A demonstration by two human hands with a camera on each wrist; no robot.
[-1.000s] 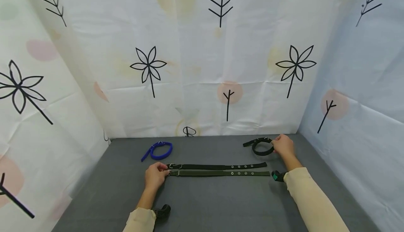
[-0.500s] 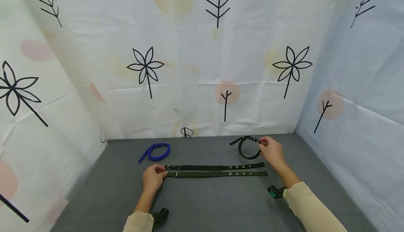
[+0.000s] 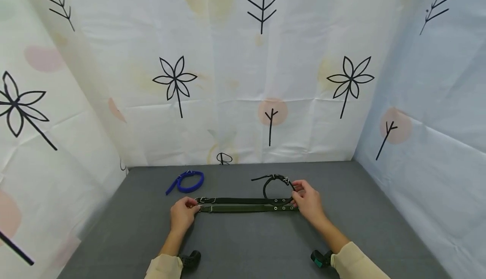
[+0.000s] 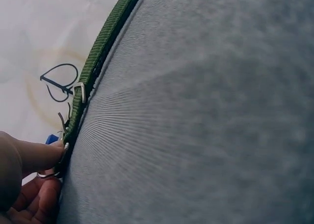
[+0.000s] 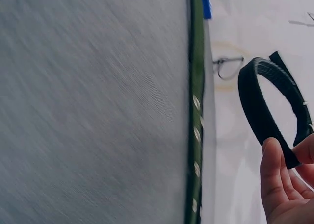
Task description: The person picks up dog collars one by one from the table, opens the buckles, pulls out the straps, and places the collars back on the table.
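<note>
My left hand (image 3: 182, 216) pinches the buckle end of a dark green collar (image 3: 243, 208), which lies stretched flat on the table. Its metal ring and buckle show beside the thumb in the left wrist view. Just behind it lies a flat black collar (image 3: 239, 201), its buckle end close to the same fingertips. My right hand (image 3: 309, 201) grips a buckled, coiled black collar (image 5: 252, 96) between thumb and fingers, raised over the eyelet ends of the two flat collars. The hand and loop partly cover those ends in the head view.
A coiled blue collar (image 3: 196, 185) lies at the back left of the grey table (image 3: 243, 245). Printed white cloth walls (image 3: 228, 72) rise behind the table and on both sides. Dark wrist devices are at both sleeves.
My right hand has brought the coiled black collar from the back right towards the middle and nearer me, lifting it over the flat collars. The left hand stays at the green collar's buckle end.
</note>
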